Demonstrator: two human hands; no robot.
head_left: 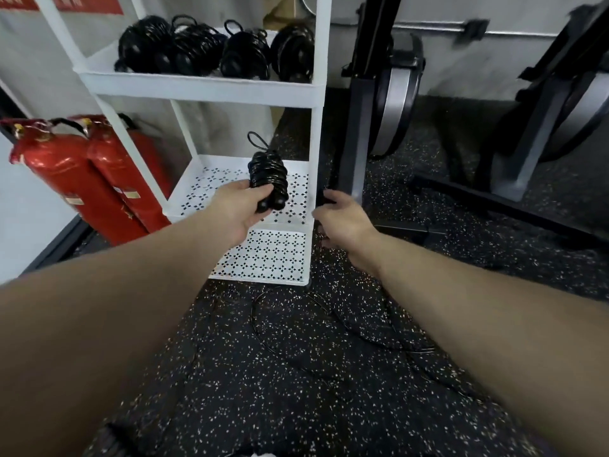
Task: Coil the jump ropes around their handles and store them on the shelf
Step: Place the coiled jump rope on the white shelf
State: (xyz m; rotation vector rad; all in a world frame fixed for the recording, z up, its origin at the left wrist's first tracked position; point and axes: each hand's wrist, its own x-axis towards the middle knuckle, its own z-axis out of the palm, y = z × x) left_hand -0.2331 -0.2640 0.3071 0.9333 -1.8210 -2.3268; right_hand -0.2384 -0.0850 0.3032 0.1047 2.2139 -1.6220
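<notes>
Black rope, wound tight round its paired handles, makes a bundle [268,176] that the left hand [239,209] grips by the handle ends, loop up, over the middle tray [184,206] of the white shelf [321,127], probably so it can be set down without uncoiling. The right hand [342,222] hangs loosely curled just beside the shelf post, and whether it holds anything I cannot tell. Four finished coils [214,49] fill the top tray, one loose rope [329,324] lies on the floor [263,390], and the labels on the red extinguishers [82,179] are too blurred to read.
</notes>
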